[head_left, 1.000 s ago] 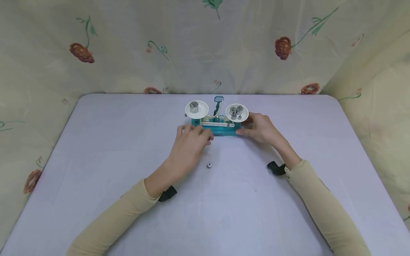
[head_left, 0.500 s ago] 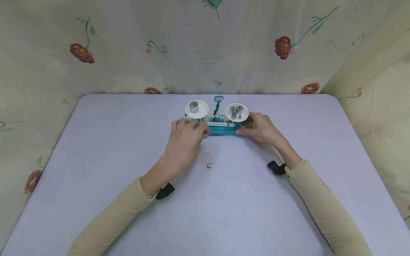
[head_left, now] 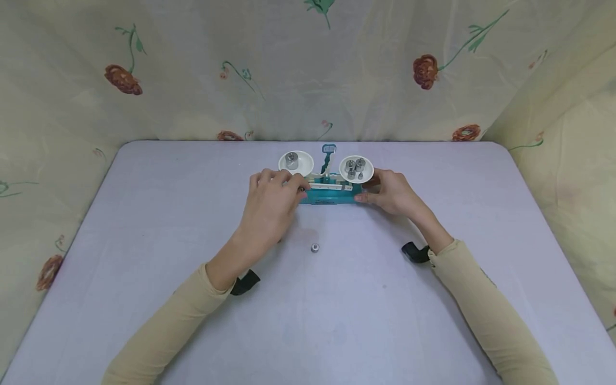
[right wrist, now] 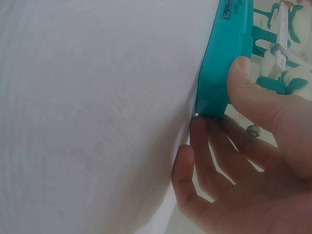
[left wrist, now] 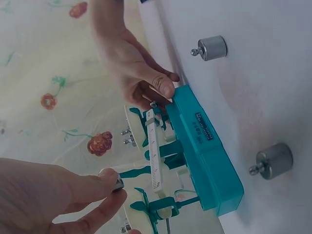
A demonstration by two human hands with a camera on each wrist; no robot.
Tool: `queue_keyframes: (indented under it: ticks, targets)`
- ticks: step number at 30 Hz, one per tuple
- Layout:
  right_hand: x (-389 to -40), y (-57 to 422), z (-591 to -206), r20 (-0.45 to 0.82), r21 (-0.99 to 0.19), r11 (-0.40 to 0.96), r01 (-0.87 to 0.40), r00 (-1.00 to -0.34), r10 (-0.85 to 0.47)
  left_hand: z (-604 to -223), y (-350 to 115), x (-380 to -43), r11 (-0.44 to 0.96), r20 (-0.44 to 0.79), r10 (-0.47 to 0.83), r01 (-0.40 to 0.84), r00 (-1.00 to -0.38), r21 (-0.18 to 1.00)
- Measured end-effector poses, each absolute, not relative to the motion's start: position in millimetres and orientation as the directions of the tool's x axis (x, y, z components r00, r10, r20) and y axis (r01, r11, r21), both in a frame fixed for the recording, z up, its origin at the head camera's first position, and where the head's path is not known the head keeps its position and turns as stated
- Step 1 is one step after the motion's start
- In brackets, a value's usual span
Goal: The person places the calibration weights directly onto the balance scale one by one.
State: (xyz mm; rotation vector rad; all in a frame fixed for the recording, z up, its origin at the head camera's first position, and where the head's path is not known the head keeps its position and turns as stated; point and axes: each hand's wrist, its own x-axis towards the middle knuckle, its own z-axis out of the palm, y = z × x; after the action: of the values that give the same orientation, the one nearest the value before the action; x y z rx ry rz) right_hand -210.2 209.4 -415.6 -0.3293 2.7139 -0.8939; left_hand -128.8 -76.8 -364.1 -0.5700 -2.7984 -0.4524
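Observation:
A teal balance scale (head_left: 329, 197) with two white pans stands at the back of the table. My left hand (head_left: 269, 206) is in front of its left pan (head_left: 304, 167) and pinches a small metal weight (left wrist: 118, 183) between thumb and finger, seen in the left wrist view. My right hand (head_left: 393, 193) grips the right end of the base, thumb on the front face in the right wrist view (right wrist: 214, 73). One large metal weight (head_left: 291, 160) sits on the left pan. Several smaller weights (head_left: 351, 166) stand on the right pan (head_left: 368, 174).
A metal weight (head_left: 315, 247) stands on the table in front of the scale. The left wrist view shows a second weight (left wrist: 274, 161) on the table, mostly hidden by my left arm in the head view. A flowered curtain (head_left: 269, 80) hangs behind the table.
My left hand has moved left and up, from in front of the base to the left pan's front edge. My right hand stays on the scale's base.

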Motion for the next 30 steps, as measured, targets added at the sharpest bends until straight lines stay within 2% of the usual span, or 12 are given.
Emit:
queue_keyframes:
  ticks: [14,30]
  targets:
    - [-210.2,209.6,-416.4,-0.167,-0.615,0.776,-0.141,-0.938,-0.303,-356.4,-79.7,-133.1,0.896,0.307,0.278,0.361,-0.91,0.26]
    - [-210.7,209.6,-416.1,-0.176,-0.608,0.785,-0.116,-0.945,-0.276,-361.3,-86.3,-148.2,0.904,0.351,0.252,0.349,-0.902,0.247]
